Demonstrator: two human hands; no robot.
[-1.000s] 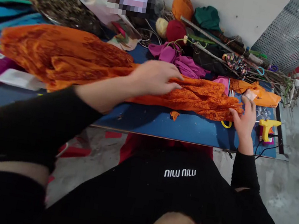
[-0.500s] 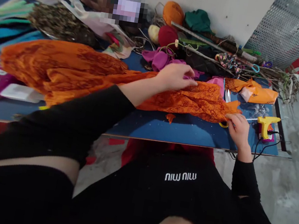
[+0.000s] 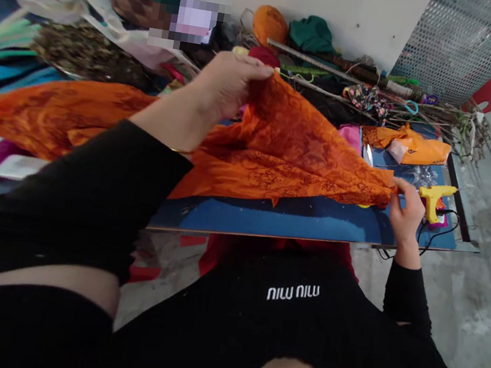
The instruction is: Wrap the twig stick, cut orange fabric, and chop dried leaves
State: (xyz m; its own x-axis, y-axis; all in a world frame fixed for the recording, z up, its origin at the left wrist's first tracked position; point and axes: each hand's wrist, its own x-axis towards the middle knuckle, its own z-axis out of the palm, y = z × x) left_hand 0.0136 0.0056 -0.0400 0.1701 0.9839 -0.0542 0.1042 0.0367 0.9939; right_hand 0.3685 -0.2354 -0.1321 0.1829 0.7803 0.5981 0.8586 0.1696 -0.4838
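A long orange cloth with a darker pattern [image 3: 299, 136] stretches across the blue table [image 3: 314, 223]. My left hand [image 3: 231, 82] pinches its far edge and lifts it, so the fabric rises in a slanted sheet. At the cloth's right end, my right hand [image 3: 406, 212] grips the edge between thumb and fingers. The cloth's left part [image 3: 65, 112] lies bunched on the table, partly behind my left forearm. Just beyond the right end, scissors [image 3: 368, 155] show their blades. A yellow glue gun [image 3: 436, 199] stands right of my right hand.
Along the back lie sticks and twigs [image 3: 459, 128], a green cloth bundle [image 3: 313, 35] and an orange ball-like bundle [image 3: 270, 25]. Dried leaves [image 3: 89, 50] fill a heap at left. An orange packet [image 3: 423, 151] sits at the right, and a cable [image 3: 439, 239] hangs over the front edge.
My left hand has moved left and up, raising the cloth's far edge with it. My right hand has shifted slightly right, keeping hold of the cloth's end.
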